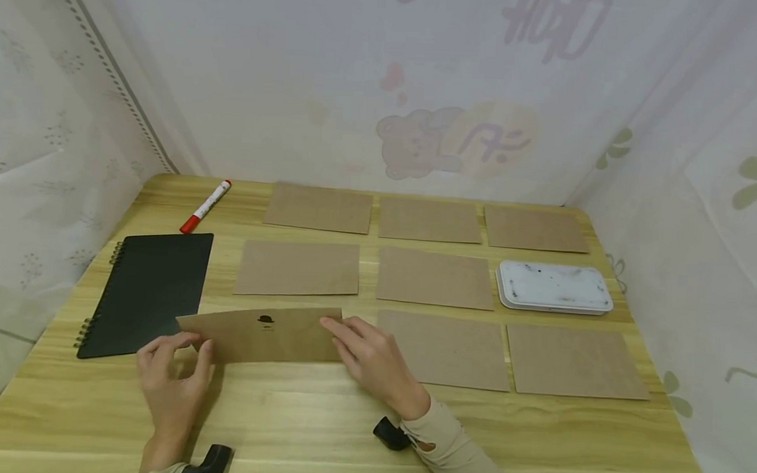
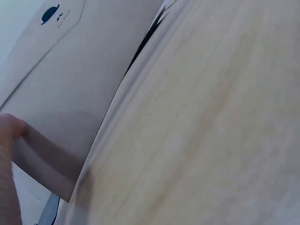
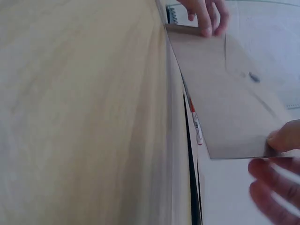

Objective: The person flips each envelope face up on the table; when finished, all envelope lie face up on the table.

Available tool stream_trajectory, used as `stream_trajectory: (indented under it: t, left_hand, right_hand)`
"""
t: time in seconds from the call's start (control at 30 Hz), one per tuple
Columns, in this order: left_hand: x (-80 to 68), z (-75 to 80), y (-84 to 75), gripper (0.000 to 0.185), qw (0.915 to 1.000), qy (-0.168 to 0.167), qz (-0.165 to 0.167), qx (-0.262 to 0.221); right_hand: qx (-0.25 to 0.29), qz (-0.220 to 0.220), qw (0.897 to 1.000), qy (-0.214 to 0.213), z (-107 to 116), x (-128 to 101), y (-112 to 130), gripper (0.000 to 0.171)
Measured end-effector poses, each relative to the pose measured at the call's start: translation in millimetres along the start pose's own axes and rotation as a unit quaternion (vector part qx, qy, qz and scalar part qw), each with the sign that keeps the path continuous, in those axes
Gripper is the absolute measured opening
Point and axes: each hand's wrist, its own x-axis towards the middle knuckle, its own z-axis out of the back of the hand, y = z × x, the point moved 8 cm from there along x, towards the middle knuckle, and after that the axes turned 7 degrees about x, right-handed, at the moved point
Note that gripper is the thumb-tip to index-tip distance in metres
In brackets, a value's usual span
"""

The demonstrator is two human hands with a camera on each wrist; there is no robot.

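A brown kraft envelope (image 1: 243,344) stands tilted up on its long edge near the front of the table, its printed side toward me. A small black hat and moustache print shows near its top, and the left wrist view shows the slanted edge of its flap (image 2: 35,77). My left hand (image 1: 174,379) pinches the left end between thumb and fingers. At the right end, my right hand (image 1: 377,362) grips it, the thumb (image 3: 283,137) on the printed face and the fingers behind.
Several plain brown envelopes (image 1: 436,279) lie in rows across the table. To the left are a black spiral notebook (image 1: 151,284) and a red-and-white marker (image 1: 207,206). A white tin case (image 1: 555,286) sits at the right, and pale patterned cloth (image 1: 284,73) hangs around the table.
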Motion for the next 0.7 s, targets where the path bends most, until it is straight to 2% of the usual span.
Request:
stream_trajectory:
  t: [0.13,0.3,0.4,0.57,0.7]
  left_hand:
    - [-4.6,-9.3,14.2,0.052,0.9970,0.064,-0.025,0.034]
    - [-7.9,-14.7,20.0,0.061,0.9919,0.110,-0.039,0.050]
    - [-8.6,-15.1,19.7,0.053,0.9897,0.126,-0.041,0.053]
    - [-11.0,-21.8,19.2,0.036,0.9809,0.178,-0.038,0.069]
    - [-11.1,-25.2,17.4,0.032,0.9816,0.173,-0.045,0.067]
  right_hand:
    - [-0.036,-0.038,0.998,0.036,-11.5,-2.8,-5.0,0.036]
    - [-0.015,-0.131,0.987,0.087,-25.3,-9.0,-13.3,0.042]
    - [-0.017,-0.171,0.979,0.106,-29.8,-11.3,-16.7,0.042]
    - [-0.042,-0.221,0.964,0.138,-34.7,-15.3,-22.0,0.040]
    - [-0.063,-0.247,0.954,0.160,-38.9,-17.1,-25.8,0.039]
